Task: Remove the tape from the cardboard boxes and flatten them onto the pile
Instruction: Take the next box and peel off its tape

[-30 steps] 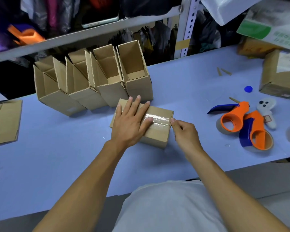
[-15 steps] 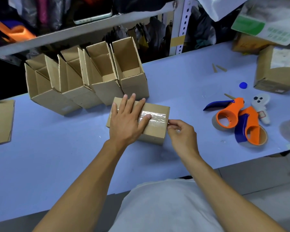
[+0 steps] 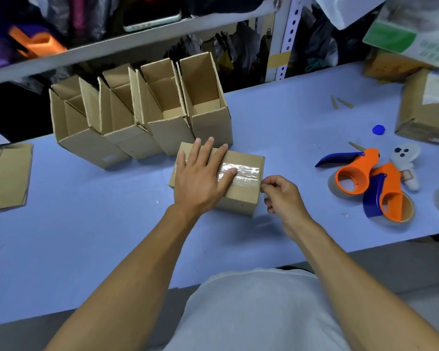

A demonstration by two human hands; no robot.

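Blue-topped table (image 3: 86, 224) before a cluttered metal shelf (image 3: 137, 39).

Sealed cardboard box (image 3: 241, 196) lies flat, clear tape (image 3: 241, 173) on top.

The blue table (image 3: 276, 117) carries open cardboard boxes (image 3: 147, 115), a taped box (image 3: 241, 183), tape dispensers (image 3: 370, 183) and flat cardboard (image 3: 5, 176).

light: pretty bright and even, coming from overhead
glare: shiny patch on the clear tape (image 3: 240, 173)
shadows: soft, short ones on the blue table (image 3: 86, 224)
dark bits: shelf (image 3: 137, 39) background is murky
blur/distortion: corners smeared, edges bend wide-angle style
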